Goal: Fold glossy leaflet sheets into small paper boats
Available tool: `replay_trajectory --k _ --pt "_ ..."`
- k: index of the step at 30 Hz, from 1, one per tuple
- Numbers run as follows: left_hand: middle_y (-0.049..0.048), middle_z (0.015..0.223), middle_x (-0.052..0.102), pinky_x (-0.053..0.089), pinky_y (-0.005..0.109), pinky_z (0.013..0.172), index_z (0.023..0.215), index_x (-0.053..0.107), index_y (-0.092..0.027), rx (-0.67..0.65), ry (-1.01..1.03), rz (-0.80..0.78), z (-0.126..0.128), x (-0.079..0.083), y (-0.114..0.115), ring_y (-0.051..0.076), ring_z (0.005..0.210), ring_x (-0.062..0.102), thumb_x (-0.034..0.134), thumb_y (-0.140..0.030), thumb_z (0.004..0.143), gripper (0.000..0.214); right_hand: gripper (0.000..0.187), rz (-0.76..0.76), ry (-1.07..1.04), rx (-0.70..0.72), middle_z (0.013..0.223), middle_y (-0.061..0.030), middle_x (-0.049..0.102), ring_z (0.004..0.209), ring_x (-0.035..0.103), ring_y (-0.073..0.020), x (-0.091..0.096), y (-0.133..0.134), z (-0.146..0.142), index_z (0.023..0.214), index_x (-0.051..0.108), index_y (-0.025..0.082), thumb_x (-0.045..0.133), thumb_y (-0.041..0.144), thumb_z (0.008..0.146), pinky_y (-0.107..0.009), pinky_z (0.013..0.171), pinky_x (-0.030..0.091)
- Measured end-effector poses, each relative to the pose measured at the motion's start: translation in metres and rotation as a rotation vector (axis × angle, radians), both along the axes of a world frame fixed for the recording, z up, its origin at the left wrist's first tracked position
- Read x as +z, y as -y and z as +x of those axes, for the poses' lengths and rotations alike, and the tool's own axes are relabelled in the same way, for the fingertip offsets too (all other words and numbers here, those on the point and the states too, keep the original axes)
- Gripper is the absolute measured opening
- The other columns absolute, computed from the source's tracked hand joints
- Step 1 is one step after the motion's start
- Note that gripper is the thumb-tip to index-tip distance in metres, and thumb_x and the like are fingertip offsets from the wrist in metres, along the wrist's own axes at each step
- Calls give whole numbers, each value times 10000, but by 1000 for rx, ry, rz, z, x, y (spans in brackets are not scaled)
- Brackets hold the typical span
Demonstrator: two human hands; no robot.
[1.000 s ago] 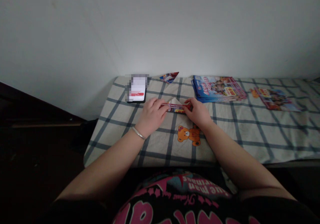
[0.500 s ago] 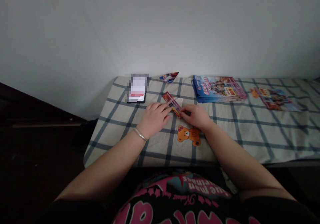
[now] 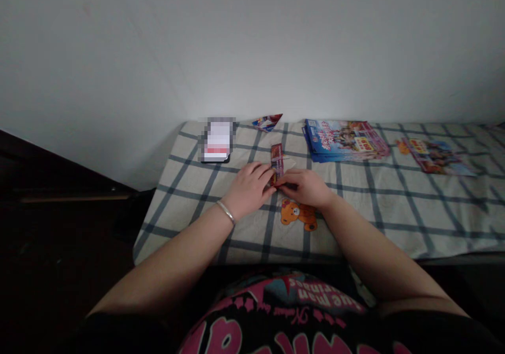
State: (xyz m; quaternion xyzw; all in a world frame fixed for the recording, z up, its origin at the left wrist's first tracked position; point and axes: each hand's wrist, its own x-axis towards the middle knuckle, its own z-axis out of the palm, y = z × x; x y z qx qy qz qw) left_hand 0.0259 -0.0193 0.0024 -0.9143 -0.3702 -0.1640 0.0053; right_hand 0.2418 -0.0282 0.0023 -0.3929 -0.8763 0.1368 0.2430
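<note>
A narrow folded strip of printed paper (image 3: 277, 157), mostly dark red, stands lengthwise between my hands on the checked cloth. My left hand (image 3: 252, 185) lies at its left side, fingers curved, with thumb and fingertips closed on the strip's near end. From the right, my right hand (image 3: 305, 186) pinches that same near end between thumb and forefinger. The fingertips hide the lower part of the paper. Just below my right hand, an orange teddy bear picture (image 3: 299, 214) shows on the cloth.
A phone (image 3: 216, 141) with a lit, blurred screen lies at the back left. Beside it sits a folded paper triangle (image 3: 268, 122). A stack of printed flyers (image 3: 343, 141) is at the back right, with another flyer (image 3: 437, 155) farther right. The wall (image 3: 252, 43) rises behind the checked cloth (image 3: 189, 212).
The paper strip has turned from slanting to nearly straight away from me. My left hand has shifted slightly right, and my right fingertips have moved left to the strip's near end.
</note>
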Motion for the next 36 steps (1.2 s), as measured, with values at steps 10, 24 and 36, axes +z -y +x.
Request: replay_trajectory --k 10,24,36 --pt "82 1335 580 407 446 1050 1196 620 -186 -55 -11 42 -1 1 -1 274 1253 475 571 -336 938 302 109 177 83 -101 999 -62 709 939 586 -237 -2 -8 6 908 755 241 662 275 863 -391 837 481" --pt "29 1114 729 510 353 901 996 721 -178 -198 15 114 -5 -1 -7 185 1032 636 562 -226 953 171 122 197 84 -23 965 -57 717 920 578 -222 4 -5 3 842 732 218 612 216 865 -381 848 459" --pt "51 1039 725 533 356 869 1006 702 -158 -294 6 114 -10 5 -3 191 989 639 520 -216 947 200 84 171 204 -85 902 -75 675 966 569 -252 5 0 0 847 680 196 600 223 843 -389 842 443"
